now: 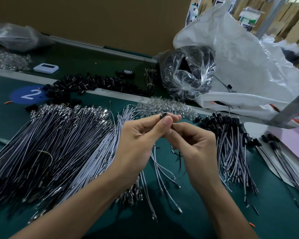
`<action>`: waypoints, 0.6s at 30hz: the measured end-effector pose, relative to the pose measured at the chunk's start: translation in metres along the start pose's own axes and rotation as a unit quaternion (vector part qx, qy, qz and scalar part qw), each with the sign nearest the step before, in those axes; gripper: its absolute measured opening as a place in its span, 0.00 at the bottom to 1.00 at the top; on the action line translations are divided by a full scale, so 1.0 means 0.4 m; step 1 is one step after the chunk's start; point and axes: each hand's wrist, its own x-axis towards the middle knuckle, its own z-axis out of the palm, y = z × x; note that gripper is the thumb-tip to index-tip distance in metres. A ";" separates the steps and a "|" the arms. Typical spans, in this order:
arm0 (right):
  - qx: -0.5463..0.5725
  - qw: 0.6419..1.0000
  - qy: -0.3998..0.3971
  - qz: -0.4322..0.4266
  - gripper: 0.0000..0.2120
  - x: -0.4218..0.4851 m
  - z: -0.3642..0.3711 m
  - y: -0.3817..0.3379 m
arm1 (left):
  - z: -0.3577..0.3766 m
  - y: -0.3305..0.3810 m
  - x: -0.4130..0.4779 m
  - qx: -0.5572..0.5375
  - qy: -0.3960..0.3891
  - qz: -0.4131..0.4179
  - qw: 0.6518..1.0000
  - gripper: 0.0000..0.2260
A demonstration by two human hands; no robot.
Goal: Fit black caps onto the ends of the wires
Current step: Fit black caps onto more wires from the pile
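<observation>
Now at the bench: your left hand (141, 135) pinches one black cap (162, 116) between thumb and forefinger, raised above the table (274, 218). Your right hand (195, 147) pinches a thin dark wire (179, 163) just below it, and the rest of that wire hangs down toward the table. Cap and wire end meet between your fingertips. Whether the end is seated inside the cap cannot be told, since your fingers hide the joint. This one fitting looks to be in progress, not finished.

Beside your right wrist lies the done work: a fan of capped wires (231, 144), black caps at their far ends. To your left, and far larger, spreads the heap of bare wires (50, 144), metal terminals glinting at the far ends. A paler run of grey wires (110, 149) lies next to it, under your left hand. By that comparison, most of the job appears to be left.

Farther back, loose caps (93, 83) lie heaped along the bench divider, near a blue disc (29, 94) marked 2. A drift of clear parts (166, 106) sits just beyond your fingertips. Behind them a tied clear bag (188, 73) holds more black stock, against a white sack (248, 66). Supply does not look short.
</observation>
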 end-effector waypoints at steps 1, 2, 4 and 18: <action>-0.003 1.000 0.001 0.005 0.05 0.002 -0.001 0.000 | -0.007 -0.003 0.001 -0.005 0.008 -0.007 1.000 0.11; -0.011 1.000 0.005 0.010 0.04 0.003 -0.001 0.000 | -0.014 -0.006 0.001 -0.005 0.011 -0.014 1.000 0.11; -0.033 0.999 0.008 0.015 0.04 0.002 -0.003 0.004 | -0.024 -0.010 0.003 0.000 0.009 -0.028 1.000 0.12; -0.094 0.995 0.014 0.035 0.05 0.005 -0.020 0.010 | -0.037 -0.020 0.009 0.036 -0.013 -0.046 0.998 0.13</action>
